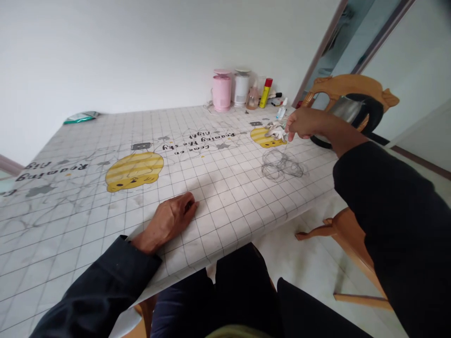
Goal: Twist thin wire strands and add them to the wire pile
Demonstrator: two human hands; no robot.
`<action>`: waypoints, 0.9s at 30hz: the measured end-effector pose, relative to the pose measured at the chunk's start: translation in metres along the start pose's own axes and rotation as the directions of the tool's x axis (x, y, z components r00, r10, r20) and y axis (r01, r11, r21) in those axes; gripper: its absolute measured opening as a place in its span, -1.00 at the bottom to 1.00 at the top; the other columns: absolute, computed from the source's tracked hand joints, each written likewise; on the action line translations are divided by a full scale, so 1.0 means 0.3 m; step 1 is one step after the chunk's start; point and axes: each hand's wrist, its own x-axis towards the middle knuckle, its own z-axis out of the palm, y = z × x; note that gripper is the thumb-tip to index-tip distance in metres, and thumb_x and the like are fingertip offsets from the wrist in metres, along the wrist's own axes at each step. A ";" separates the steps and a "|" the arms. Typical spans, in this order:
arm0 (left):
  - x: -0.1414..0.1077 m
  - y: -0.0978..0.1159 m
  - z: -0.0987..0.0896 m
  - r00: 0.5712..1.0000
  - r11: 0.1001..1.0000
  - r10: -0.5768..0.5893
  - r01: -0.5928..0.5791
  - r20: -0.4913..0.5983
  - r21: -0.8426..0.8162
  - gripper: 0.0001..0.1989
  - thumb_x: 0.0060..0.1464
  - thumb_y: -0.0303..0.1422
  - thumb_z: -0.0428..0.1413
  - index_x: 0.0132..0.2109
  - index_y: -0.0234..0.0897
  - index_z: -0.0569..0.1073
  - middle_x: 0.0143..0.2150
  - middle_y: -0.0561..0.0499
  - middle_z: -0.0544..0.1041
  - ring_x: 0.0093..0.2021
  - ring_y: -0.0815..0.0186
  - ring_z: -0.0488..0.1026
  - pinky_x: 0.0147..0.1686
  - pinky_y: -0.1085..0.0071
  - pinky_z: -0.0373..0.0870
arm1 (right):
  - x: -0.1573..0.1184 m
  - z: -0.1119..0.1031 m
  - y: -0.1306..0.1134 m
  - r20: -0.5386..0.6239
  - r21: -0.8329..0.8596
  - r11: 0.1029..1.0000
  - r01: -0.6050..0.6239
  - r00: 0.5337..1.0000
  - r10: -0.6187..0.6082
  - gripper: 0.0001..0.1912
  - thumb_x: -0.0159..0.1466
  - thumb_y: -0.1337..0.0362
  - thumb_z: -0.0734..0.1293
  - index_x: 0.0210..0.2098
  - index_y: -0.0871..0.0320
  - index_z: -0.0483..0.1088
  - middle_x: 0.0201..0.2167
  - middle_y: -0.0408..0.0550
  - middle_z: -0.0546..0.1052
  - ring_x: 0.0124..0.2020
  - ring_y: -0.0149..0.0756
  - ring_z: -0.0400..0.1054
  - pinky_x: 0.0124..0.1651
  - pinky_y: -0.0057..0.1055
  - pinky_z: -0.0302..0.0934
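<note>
My left hand point(171, 218) rests on the patterned tablecloth point(218, 206) near its front edge, fingers curled in, with nothing visible in them. Stretched out to the right, my right hand point(306, 123) has its fingers closed at a crumpled white tissue or cloth point(276, 130). The tissue lies over a printed yellow bear at the table's far right. Just in front of it, a patch of thin dark looping lines point(283, 164) covers the tablecloth; whether they are drawn or loose thread I cannot tell. Fainter grey loops spread across the left part.
Along the wall stand a pink appliance point(221, 91), a white one point(241, 89), a pump bottle point(252, 97), a yellow can with red cap point(266, 93) and a small white bottle point(282, 110). A green-white packet point(81, 117) lies far left. A wooden chair point(352, 84) stands right.
</note>
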 end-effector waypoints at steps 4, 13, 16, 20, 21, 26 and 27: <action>-0.002 -0.002 0.003 1.000 1.000 0.000 0.000 -0.009 0.003 -0.75 0.47 -0.21 0.01 -0.22 -0.19 0.39 -0.34 0.01 0.52 -0.42 0.29 0.37 -0.35 0.33 0.17 | 0.020 0.035 0.011 -0.066 0.168 0.985 0.034 0.998 -0.023 -0.75 0.45 0.64 0.30 -0.35 0.32 0.44 -0.49 -0.05 0.64 -0.68 -0.67 -0.03 -0.55 -0.52 -0.23; -0.002 -0.016 0.010 1.000 1.000 0.003 -0.003 -0.006 0.016 -0.74 0.47 -0.19 0.02 -0.22 -0.19 0.38 -0.34 0.02 0.52 -0.41 0.29 0.38 -0.35 0.34 0.19 | 0.024 -0.009 0.048 0.044 0.363 0.924 -0.118 0.993 0.109 -0.70 0.48 0.62 0.34 -0.33 0.20 0.40 -0.31 0.08 0.72 -0.67 -0.60 -0.07 -0.62 -0.47 -0.23; 0.000 -0.018 0.010 1.000 1.000 -0.002 0.002 0.001 0.030 -0.74 0.47 -0.19 0.01 -0.22 -0.19 0.38 -0.34 0.02 0.53 -0.41 0.30 0.37 -0.36 0.34 0.18 | 0.016 -0.040 0.040 0.212 0.315 0.928 -0.198 0.968 0.134 -0.73 0.50 0.64 0.31 -0.30 0.27 0.44 -0.22 0.17 0.74 -0.67 -0.66 -0.10 -0.60 -0.53 -0.22; -0.001 -0.011 0.005 1.000 1.000 0.003 -0.003 0.004 0.023 -0.74 0.47 -0.19 0.02 -0.21 -0.19 0.39 -0.35 0.02 0.53 -0.42 0.29 0.38 -0.36 0.34 0.18 | 0.007 -0.037 0.038 0.199 0.103 0.980 -0.169 0.969 0.146 -0.78 0.47 0.65 0.32 -0.27 0.32 0.48 -0.27 0.18 0.73 -0.67 -0.66 -0.11 -0.56 -0.47 -0.25; -0.001 -0.007 0.003 1.000 1.000 0.003 -0.003 0.000 0.016 -0.74 0.47 -0.18 0.02 -0.21 -0.19 0.39 -0.35 0.02 0.52 -0.42 0.29 0.37 -0.36 0.34 0.18 | 0.003 -0.029 0.036 0.193 0.077 0.985 -0.156 0.971 0.139 -0.80 0.45 0.64 0.34 -0.26 0.33 0.49 -0.27 0.18 0.73 -0.67 -0.65 -0.10 -0.56 -0.46 -0.24; 0.006 0.028 -0.025 0.999 0.994 -0.030 0.028 -0.024 -0.108 -0.70 0.43 -0.18 0.05 -0.29 -0.21 0.40 -0.40 0.02 0.50 -0.43 0.31 0.36 -0.37 0.35 0.21 | -0.050 0.042 -0.031 0.148 0.357 0.934 -0.010 0.988 -0.046 -0.89 0.53 0.43 0.34 -0.10 0.24 0.54 0.01 0.19 0.71 -0.57 -0.55 0.24 -0.55 -0.45 -0.18; 0.013 0.039 -0.035 0.998 0.985 -0.051 0.044 -0.042 -0.168 -0.69 0.44 -0.17 0.06 -0.28 -0.22 0.43 -0.41 0.03 0.50 -0.42 0.31 0.37 -0.37 0.36 0.23 | -0.068 0.069 -0.054 0.135 0.432 0.902 0.011 0.988 -0.077 -0.88 0.54 0.42 0.32 -0.08 0.23 0.54 0.05 0.21 0.70 -0.51 -0.52 0.33 -0.55 -0.45 -0.18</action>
